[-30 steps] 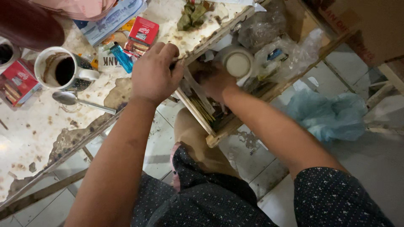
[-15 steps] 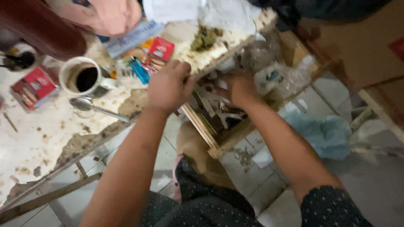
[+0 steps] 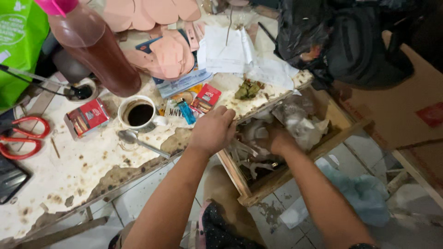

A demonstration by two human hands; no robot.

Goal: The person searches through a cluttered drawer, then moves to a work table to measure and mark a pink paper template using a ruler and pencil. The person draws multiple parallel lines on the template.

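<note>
A worn, stained white surface (image 3: 69, 184) carries a dark-liquid bottle (image 3: 99, 55), red-handled scissors (image 3: 20, 136), a red packet (image 3: 87, 117), a cup of coffee (image 3: 138, 114), a spoon (image 3: 138, 140) and a blue lighter (image 3: 187, 111). Pulled out below its edge, an open wooden drawer (image 3: 240, 182) is crammed with crumpled plastic bags (image 3: 300, 122) and pale scraps. The left hand (image 3: 213, 130) rests on the drawer's upper edge, fingers curled over it in a grip. The right hand (image 3: 279, 140) is sunk among the clutter inside; its fingers are hidden, so whether they grasp anything cannot be told. The drawer hangs far out and tilted, so a harder pull might drop it to the tiled floor (image 3: 138, 198); the cup sits near the left forearm and an elbow nudge could spill it.
</note>
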